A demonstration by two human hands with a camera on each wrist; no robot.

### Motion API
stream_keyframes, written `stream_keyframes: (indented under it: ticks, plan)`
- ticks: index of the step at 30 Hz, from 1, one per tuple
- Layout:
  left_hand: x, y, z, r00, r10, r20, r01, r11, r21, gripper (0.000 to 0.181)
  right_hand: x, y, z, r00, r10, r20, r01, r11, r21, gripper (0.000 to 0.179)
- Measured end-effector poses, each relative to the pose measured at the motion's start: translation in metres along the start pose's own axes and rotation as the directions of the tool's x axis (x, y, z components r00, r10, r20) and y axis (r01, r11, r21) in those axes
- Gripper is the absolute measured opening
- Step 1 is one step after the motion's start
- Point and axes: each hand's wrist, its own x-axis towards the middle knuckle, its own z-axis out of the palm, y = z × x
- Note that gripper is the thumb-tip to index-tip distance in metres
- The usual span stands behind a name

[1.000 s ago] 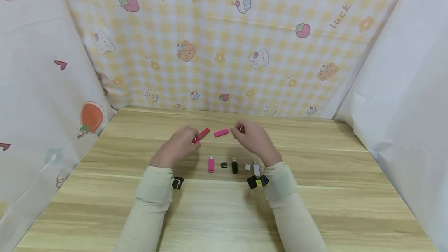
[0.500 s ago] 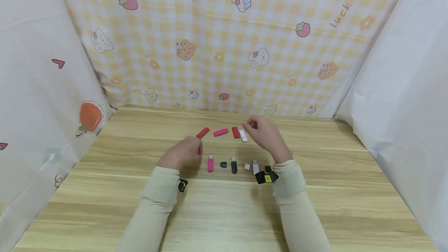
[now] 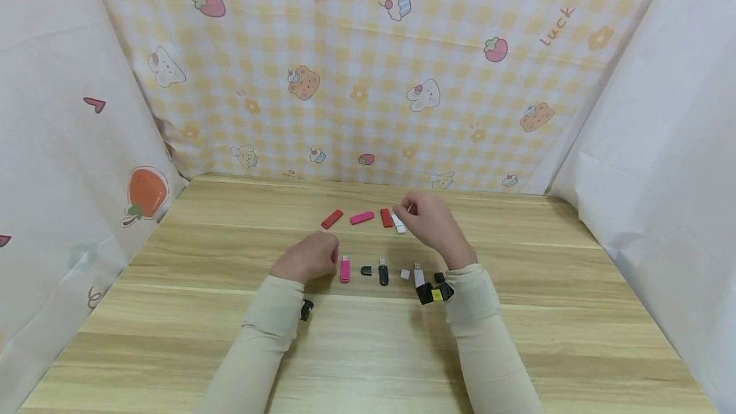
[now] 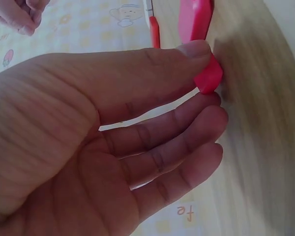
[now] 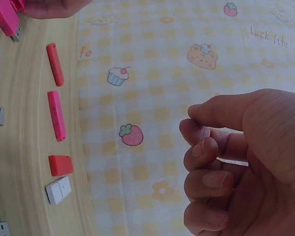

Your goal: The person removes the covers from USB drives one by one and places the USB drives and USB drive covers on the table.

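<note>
My left hand (image 3: 310, 257) is low over the table, just left of an uncapped pink USB flash drive (image 3: 345, 270) with its metal plug facing away from me. Thumb and forefinger pinch a small pink cap (image 4: 210, 76), which shows in the left wrist view close to the drive. My right hand (image 3: 422, 216) hovers at the back right with its fingers loosely curled and nothing in them. It is nearest to a white flash drive (image 3: 398, 225) and a red flash drive (image 3: 386, 218) lying side by side.
In the front row lie a black cap (image 3: 366, 271), a black flash drive (image 3: 383, 274), a white cap (image 3: 405, 274), a silvery-white drive (image 3: 418, 275) and a small black piece (image 3: 439, 277). Behind are a red stick (image 3: 331, 219) and a pink stick (image 3: 362, 218). A patterned cloth (image 3: 356, 62) hangs behind.
My left hand has come right and nearer, carrying the pink cap to the pink drive's side. My right hand has drawn back slightly right, uncovering the red and white drives.
</note>
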Motion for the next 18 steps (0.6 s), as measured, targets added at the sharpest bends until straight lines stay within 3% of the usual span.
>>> stream_keyframes:
  ticks: [11, 18]
  plan:
    - [-0.0013, 0.004, 0.0011, 1.0, -0.02, 0.007, 0.019, 1.0, 0.009, 0.011, 0.0, 0.0009, -0.0005, 0.999, 0.021, 0.029, -0.022, 1.0, 0.013, 0.024]
    - [-0.0014, 0.0025, 0.0005, 0.999, -0.031, 0.008, 0.031, 1.0, -0.001, 0.017, -0.0001, 0.0046, -0.002, 0.999, 0.015, 0.033, -0.015, 1.0, 0.007, 0.023]
